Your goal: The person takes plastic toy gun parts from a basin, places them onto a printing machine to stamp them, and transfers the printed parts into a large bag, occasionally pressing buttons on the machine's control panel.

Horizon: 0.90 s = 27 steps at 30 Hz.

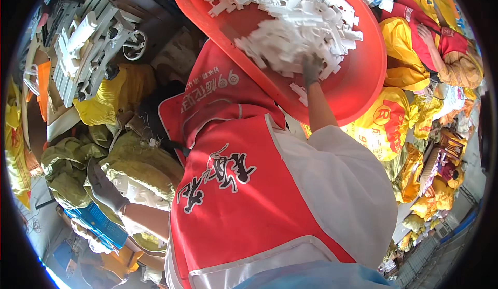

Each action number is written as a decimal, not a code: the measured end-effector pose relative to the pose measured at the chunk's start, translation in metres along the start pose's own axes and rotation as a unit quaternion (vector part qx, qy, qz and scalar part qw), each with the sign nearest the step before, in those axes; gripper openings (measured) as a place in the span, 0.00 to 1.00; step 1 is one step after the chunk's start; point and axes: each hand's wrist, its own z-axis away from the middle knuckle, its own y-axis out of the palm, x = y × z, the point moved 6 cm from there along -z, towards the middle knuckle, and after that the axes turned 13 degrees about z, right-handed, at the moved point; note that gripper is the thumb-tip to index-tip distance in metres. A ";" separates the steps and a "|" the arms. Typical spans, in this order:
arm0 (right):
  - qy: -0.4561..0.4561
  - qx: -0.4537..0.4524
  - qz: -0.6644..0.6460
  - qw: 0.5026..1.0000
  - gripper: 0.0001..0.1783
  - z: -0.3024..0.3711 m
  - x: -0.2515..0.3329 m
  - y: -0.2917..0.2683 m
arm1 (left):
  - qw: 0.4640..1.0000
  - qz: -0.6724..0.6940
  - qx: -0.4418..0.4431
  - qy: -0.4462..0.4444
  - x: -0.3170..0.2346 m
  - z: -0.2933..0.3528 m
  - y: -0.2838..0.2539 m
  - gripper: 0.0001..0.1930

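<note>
1. White plastic pieces (321, 22) are lying heaped in a red tub (358, 84), just beyond your lap; some beside your right hand are blurring with motion.
2. Nearest, you are wearing a red apron (233, 237) with dark lettering, and a white sleeve (353, 185) is covering your right upper arm.
3. Your left hand (106, 188), in a grey glove, is hanging out beside an olive sack (142, 159); its fingers are stretching fairly straight, gripping nothing that shows.
4. Your right hand (312, 68), gloved in dark grey, is reaching into the tub against the heap; you cannot tell how far its fingers are closing, or whether they are gripping any pieces.
5. Below your left hand, a blue crate (98, 225) is resting.
6. Farther left, a metal machine (101, 45) with a handwheel (135, 45) is standing.
7. Past the tub on the right, a co-worker (441, 45) is sitting among yellow sacks (384, 120).
</note>
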 end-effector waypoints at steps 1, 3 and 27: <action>-0.026 0.083 -0.088 0.992 0.17 -0.028 0.013 -0.039 | 1.000 0.001 -0.013 -0.003 0.001 0.004 -0.008 0.14; 0.000 0.261 -0.220 0.940 0.18 -0.066 0.017 -0.131 | 0.999 -0.018 0.030 0.009 0.016 -0.008 0.006 0.14; -0.067 0.133 -0.493 0.857 0.28 -0.145 0.079 -0.156 | 0.967 0.048 -0.002 0.251 -0.054 -0.085 0.058 0.11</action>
